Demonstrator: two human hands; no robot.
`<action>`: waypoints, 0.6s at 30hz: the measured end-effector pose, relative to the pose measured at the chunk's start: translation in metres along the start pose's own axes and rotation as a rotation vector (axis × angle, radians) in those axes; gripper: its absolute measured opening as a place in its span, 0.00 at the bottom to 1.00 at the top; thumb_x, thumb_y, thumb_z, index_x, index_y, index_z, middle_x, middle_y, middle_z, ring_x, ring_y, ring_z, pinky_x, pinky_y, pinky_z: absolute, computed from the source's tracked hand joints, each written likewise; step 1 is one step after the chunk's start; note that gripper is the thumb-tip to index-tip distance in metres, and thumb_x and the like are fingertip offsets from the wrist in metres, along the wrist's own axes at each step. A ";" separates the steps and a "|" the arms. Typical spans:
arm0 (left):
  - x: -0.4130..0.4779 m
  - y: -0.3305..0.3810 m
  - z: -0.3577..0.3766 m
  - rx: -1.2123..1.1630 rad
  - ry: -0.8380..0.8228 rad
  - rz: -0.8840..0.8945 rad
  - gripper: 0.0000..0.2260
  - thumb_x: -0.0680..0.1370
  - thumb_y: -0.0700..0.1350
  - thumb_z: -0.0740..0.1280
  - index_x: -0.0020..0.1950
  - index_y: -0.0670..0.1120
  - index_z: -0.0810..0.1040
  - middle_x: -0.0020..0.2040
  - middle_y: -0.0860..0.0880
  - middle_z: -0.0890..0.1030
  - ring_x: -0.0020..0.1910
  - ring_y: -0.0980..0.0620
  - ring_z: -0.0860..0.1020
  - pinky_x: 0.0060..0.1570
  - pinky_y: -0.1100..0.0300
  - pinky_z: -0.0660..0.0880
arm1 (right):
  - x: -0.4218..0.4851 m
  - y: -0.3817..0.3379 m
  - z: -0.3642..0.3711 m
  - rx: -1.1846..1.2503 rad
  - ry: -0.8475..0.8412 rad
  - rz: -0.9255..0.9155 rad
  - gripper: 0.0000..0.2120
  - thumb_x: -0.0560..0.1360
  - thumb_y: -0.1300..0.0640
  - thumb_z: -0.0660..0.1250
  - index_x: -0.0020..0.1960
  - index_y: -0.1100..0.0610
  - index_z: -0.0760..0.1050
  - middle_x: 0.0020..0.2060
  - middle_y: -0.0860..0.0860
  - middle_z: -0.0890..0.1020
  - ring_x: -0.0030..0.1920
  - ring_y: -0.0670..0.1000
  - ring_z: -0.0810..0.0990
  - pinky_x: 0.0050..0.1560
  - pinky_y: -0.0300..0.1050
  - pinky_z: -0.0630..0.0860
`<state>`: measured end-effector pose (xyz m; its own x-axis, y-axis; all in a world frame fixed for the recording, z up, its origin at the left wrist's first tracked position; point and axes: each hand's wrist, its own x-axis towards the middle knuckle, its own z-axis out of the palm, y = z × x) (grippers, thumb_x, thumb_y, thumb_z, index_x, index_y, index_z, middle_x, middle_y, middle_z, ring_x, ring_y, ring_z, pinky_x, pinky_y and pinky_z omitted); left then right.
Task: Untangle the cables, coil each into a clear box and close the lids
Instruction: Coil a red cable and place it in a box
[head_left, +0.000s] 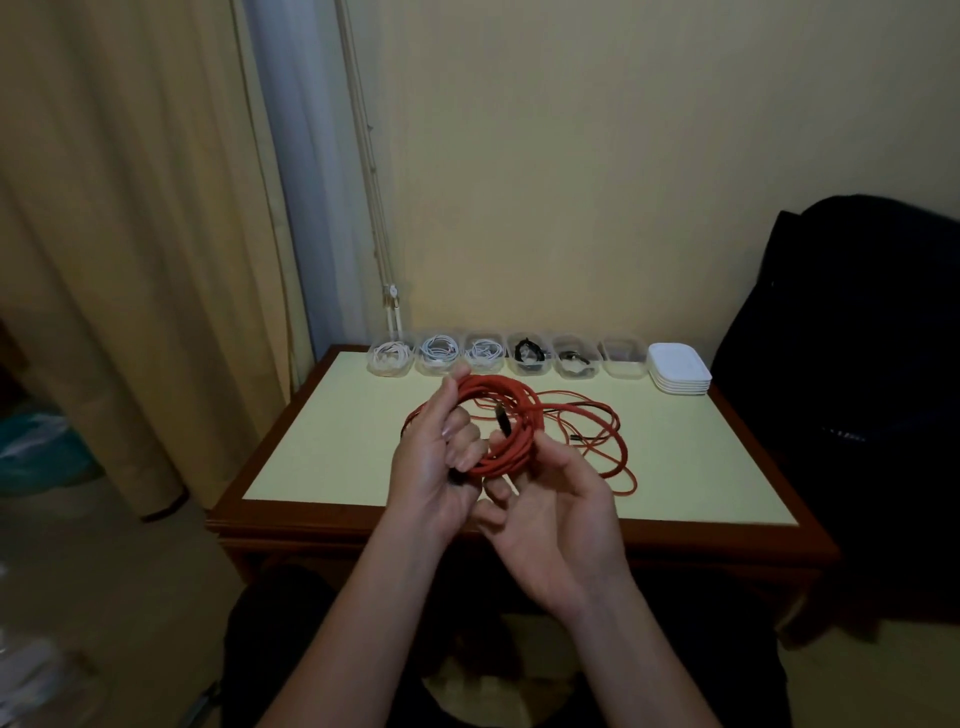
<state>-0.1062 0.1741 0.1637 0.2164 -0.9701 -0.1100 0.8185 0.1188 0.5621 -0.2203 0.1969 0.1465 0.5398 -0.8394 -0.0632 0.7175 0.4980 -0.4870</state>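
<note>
The step in hand looks like winding the red cable into a coil small enough for a box. The left hand grips the wound bundle above the near half of the table, fingers closed round the turns. The right hand lies palm up, its fingers curled at the coil's lower right side with the thumb beneath, so it seems to hold the cable too. A dark plug hangs inside the ring.

The rest of the cable lies in loose loops on the table to the right of the hands, some crossing one another. To wind well, the right hand should draw one strand at a time and let it slide through the fingers, so any crossing shows before it reaches the bundle. The turns look wide against the empty box, which stands last in the row of filled boxes along the far edge, so tighter turns are probably needed. The white lids are stacked by the far right corner.
</note>
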 end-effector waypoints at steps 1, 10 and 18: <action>-0.001 -0.004 -0.001 0.064 0.008 0.019 0.13 0.82 0.46 0.65 0.64 0.44 0.80 0.25 0.54 0.60 0.19 0.60 0.58 0.20 0.66 0.59 | 0.000 0.001 0.001 -0.030 0.018 0.001 0.11 0.78 0.50 0.67 0.50 0.58 0.80 0.42 0.52 0.77 0.38 0.48 0.67 0.34 0.42 0.60; -0.006 -0.020 -0.013 0.443 -0.083 0.048 0.13 0.83 0.43 0.63 0.65 0.40 0.78 0.33 0.49 0.73 0.28 0.55 0.72 0.29 0.63 0.75 | 0.005 -0.018 -0.020 -0.170 0.142 0.127 0.07 0.72 0.68 0.64 0.45 0.61 0.78 0.41 0.56 0.78 0.37 0.47 0.67 0.29 0.38 0.64; -0.002 -0.002 -0.023 0.427 -0.195 -0.302 0.16 0.82 0.36 0.59 0.69 0.39 0.75 0.34 0.48 0.67 0.25 0.55 0.68 0.29 0.61 0.74 | 0.006 -0.039 -0.049 -0.369 0.205 0.264 0.13 0.78 0.72 0.60 0.61 0.62 0.70 0.45 0.61 0.75 0.38 0.52 0.75 0.29 0.40 0.70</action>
<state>-0.0964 0.1805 0.1439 -0.1300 -0.9738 -0.1864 0.5313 -0.2271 0.8162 -0.2660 0.1618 0.1226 0.5580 -0.7389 -0.3777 0.3444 0.6203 -0.7047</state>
